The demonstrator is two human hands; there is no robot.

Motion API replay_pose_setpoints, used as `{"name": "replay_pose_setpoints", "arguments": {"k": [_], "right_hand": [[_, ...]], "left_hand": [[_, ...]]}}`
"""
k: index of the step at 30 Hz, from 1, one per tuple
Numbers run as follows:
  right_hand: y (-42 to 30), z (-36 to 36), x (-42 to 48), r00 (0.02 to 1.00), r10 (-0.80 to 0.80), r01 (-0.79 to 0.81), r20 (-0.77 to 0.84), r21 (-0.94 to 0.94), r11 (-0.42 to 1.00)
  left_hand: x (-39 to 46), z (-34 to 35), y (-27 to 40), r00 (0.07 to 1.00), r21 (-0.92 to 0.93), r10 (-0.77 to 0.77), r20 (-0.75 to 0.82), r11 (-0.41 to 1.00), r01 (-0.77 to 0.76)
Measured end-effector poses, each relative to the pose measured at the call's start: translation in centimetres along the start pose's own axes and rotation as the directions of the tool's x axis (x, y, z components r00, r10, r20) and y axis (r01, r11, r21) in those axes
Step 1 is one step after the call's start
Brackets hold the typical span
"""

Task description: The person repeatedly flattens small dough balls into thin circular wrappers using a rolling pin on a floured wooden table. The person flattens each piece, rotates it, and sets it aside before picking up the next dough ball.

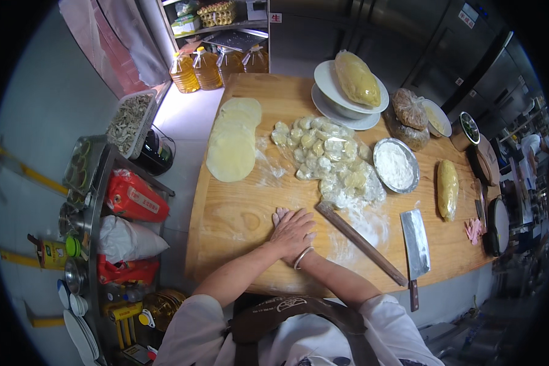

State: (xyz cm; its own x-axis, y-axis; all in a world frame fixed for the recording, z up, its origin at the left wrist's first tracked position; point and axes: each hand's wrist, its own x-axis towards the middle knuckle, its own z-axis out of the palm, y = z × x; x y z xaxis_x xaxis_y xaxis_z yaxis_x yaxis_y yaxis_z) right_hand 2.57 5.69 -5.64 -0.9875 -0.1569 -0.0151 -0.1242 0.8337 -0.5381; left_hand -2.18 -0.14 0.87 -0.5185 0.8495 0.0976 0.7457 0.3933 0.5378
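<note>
My left hand (293, 232) lies flat on top of my right hand (280, 215), with the arms crossed at the wrists. Its fingers are spread a little and hold nothing. Only the fingertips and the bangled wrist of my right hand show; whatever is beneath its palm is hidden. Both hands are over a wooden worktable (228, 247). Just to their right a dark wooden rolling pin (361, 244) lies aslant. Beyond it, small floured dough pieces (320, 142) are heaped under clear plastic film. Flattened round dough wrappers (231, 155) overlap at the far left.
A bowl of flour (395, 165) stands beside the dough pieces. To the right lie a cleaver (416, 244), its handle past the table edge, and a wrapped dough log (447, 190). Another wrapped dough (357, 80) sits on stacked white dishes (325, 82). A loaded metal shelf (101, 183) stands left.
</note>
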Motion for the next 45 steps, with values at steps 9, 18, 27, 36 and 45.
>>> {"name": "replay_pose_setpoints", "arguments": {"k": [9, 18, 27, 36, 45], "right_hand": [[0.5, -1.0, 0.0, 1.000, -0.013, 0.012, -0.018, -0.044, 0.999], [0.0, -1.0, -1.8, 0.999, -0.038, 0.038, 0.003, -0.180, 0.983], [1.1, -11.8, -9.0, 0.855, -0.111, 0.013, -0.507, -0.192, 0.981], [10.0, -14.5, -20.3, 0.851, 0.148, -0.336, -0.504, -0.305, 0.891], [7.4, -14.2, -18.3, 0.896, 0.066, -0.203, -0.439, -0.272, 0.941]], "left_hand": [[0.8, 0.4, 0.0, 0.998, -0.001, -0.017, -0.054, 1.000, 0.017], [-1.4, 0.0, 1.6, 0.994, 0.011, 0.056, -0.093, 0.998, -0.055], [-0.7, 0.3, -1.3, 0.911, -0.389, -0.284, -0.297, 0.908, 0.156], [-4.9, 3.0, 4.6, 1.000, 0.077, 0.025, 0.003, 0.997, -0.026], [-5.3, 1.1, 5.6, 0.996, 0.174, -0.068, -0.053, 0.982, 0.076]]}}
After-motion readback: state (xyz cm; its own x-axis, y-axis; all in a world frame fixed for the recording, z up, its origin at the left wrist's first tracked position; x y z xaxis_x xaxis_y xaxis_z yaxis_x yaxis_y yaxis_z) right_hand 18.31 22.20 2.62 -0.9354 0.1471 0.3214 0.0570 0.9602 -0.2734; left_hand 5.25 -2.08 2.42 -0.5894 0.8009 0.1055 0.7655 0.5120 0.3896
